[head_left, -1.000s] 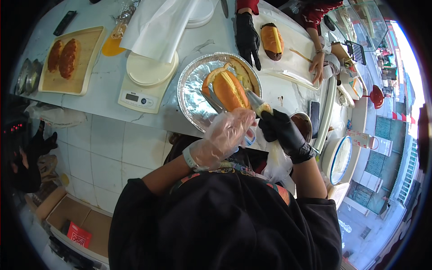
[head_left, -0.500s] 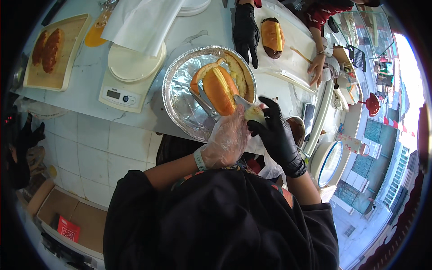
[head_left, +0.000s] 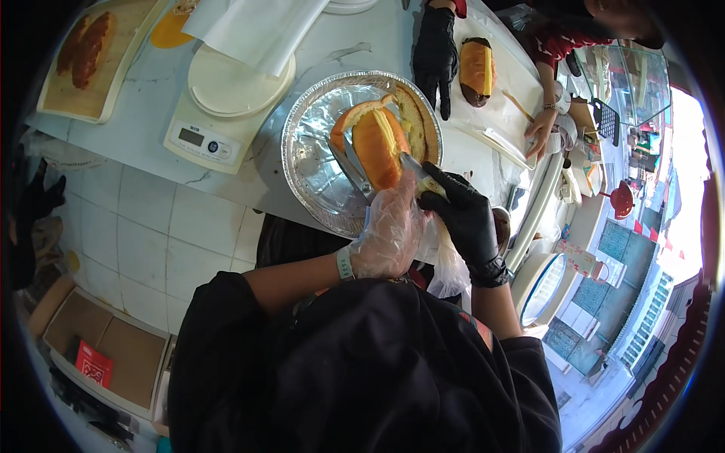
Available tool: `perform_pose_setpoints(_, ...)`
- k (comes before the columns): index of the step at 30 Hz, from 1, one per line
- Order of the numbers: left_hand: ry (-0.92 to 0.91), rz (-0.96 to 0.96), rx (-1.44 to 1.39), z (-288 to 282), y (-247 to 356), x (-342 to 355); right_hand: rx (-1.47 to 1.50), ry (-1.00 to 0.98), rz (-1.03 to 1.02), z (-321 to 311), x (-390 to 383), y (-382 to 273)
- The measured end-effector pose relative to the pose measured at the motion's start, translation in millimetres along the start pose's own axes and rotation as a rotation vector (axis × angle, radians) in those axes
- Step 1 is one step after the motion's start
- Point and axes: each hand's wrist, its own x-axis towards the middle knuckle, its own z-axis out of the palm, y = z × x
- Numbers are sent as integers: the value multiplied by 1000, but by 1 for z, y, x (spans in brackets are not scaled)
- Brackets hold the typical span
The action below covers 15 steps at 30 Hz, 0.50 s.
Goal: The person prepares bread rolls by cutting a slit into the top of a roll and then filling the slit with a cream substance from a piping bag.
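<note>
Over a round foil pan (head_left: 302, 177), a golden bread roll (head_left: 371, 151) with a pale yellow strip along its top is held at its near end by my left hand (head_left: 389, 230), in a clear plastic glove. The fingers partly hide that end. My right hand (head_left: 464, 219), black-gloved, is closed around a clear piping bag (head_left: 451, 264) whose metal nozzle (head_left: 410, 162) points at the roll's right side. Metal tongs (head_left: 353, 170) lie in the pan left of the roll. Bread slices (head_left: 417, 124) rest along the pan's far right wall.
A kitchen scale (head_left: 202, 143) stands left of the pan, partly under white paper (head_left: 249, 30). Farther left is a tray (head_left: 106, 102) with browned bread. At right, a co-worker's black-gloved hand (head_left: 436, 64) and bare hand (head_left: 541, 132) flank a paper-lined tray (head_left: 491, 124) with another filled roll (head_left: 477, 72).
The view has shifted, so the table appears farther right and higher. My right fingers have closed more tightly around the piping bag. The nozzle stays against the roll's right side.
</note>
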Motion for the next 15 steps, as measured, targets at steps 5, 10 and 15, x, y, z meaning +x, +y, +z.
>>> perform_pose_setpoints(5, 29, 73, -38, 9, -1, -1, 27, 14, -2, 1, 7, 2)
perform_pose_setpoints(10, 116, 23, 51, -7, 2, 6, -17, 27, -33, 2, 14, 0)
perform_pose_setpoints(15, 77, 48, 42, -1, 2, 9, -37, 20, -46, 2, 16, -1)
